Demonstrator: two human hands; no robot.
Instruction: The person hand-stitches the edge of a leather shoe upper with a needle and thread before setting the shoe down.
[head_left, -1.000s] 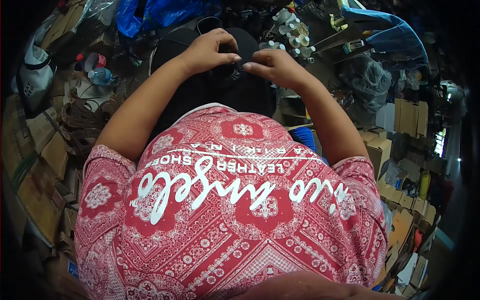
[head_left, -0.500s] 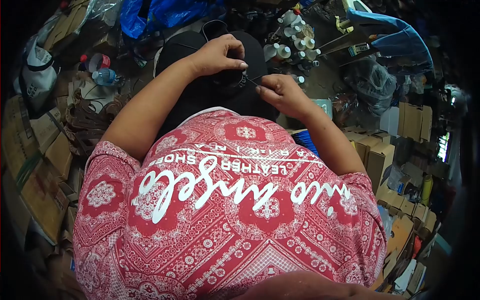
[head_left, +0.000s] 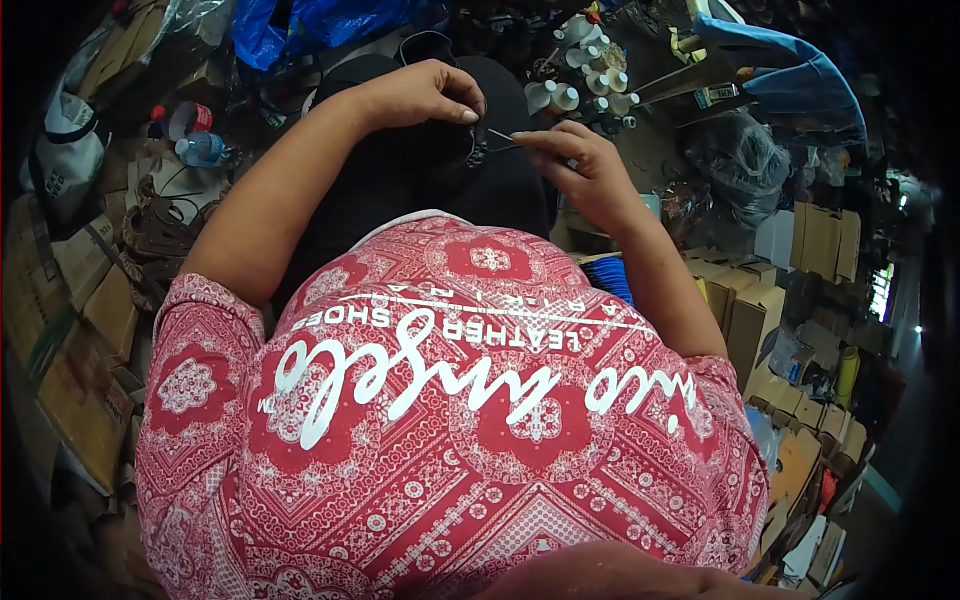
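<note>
A black item [head_left: 425, 45] with a raised loop at its far end lies on my dark lap, and its exact kind is hard to make out against the black clothing. My left hand [head_left: 425, 97] is bent over it, thumb and fingers closed on its near side. Between the fingertips of my right hand [head_left: 580, 163] is a thin needle-like tool [head_left: 502, 135], its tip pointing left at the black item. A dark thread [head_left: 497, 149] runs near that tip. Small pale marks show on the black item below my left fingertips.
Several white bottles [head_left: 590, 70] stand ahead to the right. Plastic bottles [head_left: 200, 150] lie at the left. Cardboard boxes [head_left: 755, 315] are stacked on the right, more cardboard [head_left: 85, 400] leans at the left. A blue plastic sheet [head_left: 310, 30] lies ahead.
My right hand has risen slightly and turned, and the thin tool now shows more clearly in its fingertips. My left hand has shifted a little forward and left.
</note>
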